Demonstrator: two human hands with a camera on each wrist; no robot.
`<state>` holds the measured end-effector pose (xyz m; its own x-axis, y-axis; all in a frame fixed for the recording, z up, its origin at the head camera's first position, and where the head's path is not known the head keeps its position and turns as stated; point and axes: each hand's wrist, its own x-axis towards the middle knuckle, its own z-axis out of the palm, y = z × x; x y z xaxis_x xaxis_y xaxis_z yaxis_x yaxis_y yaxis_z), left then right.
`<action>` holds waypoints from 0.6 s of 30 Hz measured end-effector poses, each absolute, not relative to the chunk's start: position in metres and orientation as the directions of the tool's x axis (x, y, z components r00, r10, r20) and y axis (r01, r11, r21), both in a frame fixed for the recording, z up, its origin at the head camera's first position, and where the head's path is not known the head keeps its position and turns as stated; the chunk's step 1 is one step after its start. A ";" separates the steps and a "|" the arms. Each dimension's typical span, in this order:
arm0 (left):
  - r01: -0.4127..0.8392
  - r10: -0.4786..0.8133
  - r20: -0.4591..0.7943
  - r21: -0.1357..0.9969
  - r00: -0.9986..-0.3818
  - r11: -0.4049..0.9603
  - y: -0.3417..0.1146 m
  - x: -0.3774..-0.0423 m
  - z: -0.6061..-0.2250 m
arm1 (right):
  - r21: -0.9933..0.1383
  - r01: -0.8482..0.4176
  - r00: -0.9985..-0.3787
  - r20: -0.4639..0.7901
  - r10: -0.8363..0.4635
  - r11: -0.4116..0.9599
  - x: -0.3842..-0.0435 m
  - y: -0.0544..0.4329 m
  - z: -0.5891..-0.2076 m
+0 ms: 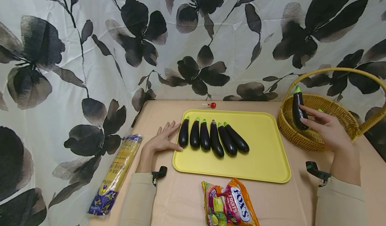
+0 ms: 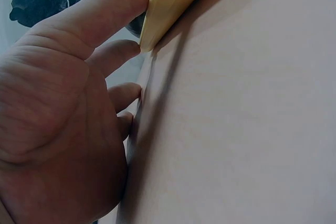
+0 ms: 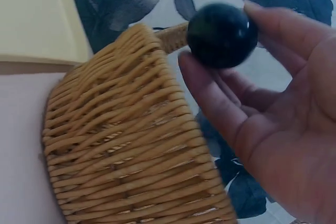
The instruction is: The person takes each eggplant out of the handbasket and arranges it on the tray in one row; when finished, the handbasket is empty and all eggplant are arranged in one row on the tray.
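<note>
My right hand (image 1: 331, 130) pinches an eggplant (image 1: 298, 111) between thumb and fingers, its green stem upward, over the left side of the wicker basket (image 1: 287, 136). In the right wrist view the rounded dark end of this eggplant (image 3: 221, 36) faces the camera, above the basket's rim. Several more eggplants (image 1: 217, 142) lie side by side on the left half of a yellow tray (image 1: 262, 152), stems pointing away. Fingers spread, my left hand (image 1: 161, 141) touches the tray's left edge, thumb at the rim beside the leftmost eggplant (image 1: 183, 134).
A spaghetti packet (image 1: 116, 177) lies left of my left forearm. In front of the tray is an orange bag of Fox's Fruits candy (image 1: 230, 204). Behind the tray lies a red lollipop (image 1: 212, 105). The basket's tall handle (image 1: 334, 70) arches over it, and a floral curtain (image 1: 193, 35) hangs behind.
</note>
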<state>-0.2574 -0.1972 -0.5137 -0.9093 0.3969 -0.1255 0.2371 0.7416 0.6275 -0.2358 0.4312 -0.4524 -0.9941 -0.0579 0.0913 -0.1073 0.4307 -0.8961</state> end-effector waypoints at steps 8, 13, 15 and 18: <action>0.235 0.396 -0.129 0.624 -0.909 0.745 -0.196 -0.258 -0.515 | -0.965 -0.177 -0.978 0.152 -0.140 0.191 -0.230 0.429 -0.448; 0.237 0.396 -0.126 0.626 -0.909 0.743 -0.196 -0.259 -0.515 | -0.961 -0.209 -0.967 0.175 -0.187 0.179 -0.230 0.426 -0.446; 0.239 0.396 -0.122 0.626 -0.910 0.742 -0.195 -0.259 -0.514 | -0.952 -0.214 -0.964 0.170 -0.204 0.219 -0.230 0.425 -0.446; 0.242 0.398 -0.119 0.627 -0.910 0.741 -0.195 -0.258 -0.514 | -0.929 -0.231 -0.958 0.167 -0.232 0.290 -0.230 0.422 -0.444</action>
